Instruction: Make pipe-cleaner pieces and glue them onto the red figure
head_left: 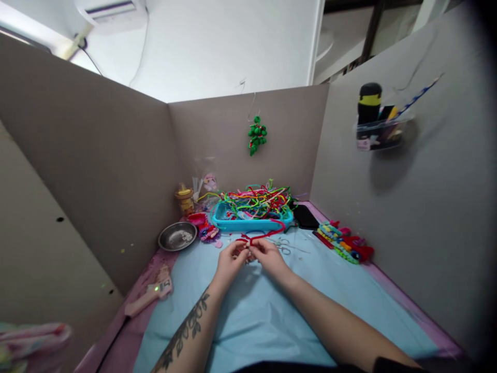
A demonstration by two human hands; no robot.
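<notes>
Both hands meet over the middle of the blue cloth, fingertips close together. A red pipe cleaner runs from between them, its tail curving up to the right toward the tray. My left hand is closed, pinching the red pipe cleaner at its near end. Thumb and fingers of my right hand also pinch it, just beside the left. Some small reddish pieces show under the fingers, too hidden to make out. Scissors lie just beyond my right hand.
A blue tray heaped with colourful pipe cleaners stands behind the hands. At left are a metal bowl with small white bits and a pink glue gun with a lit green light. Finished-looking pipe cleaner pieces and a black phone-like slab lie right.
</notes>
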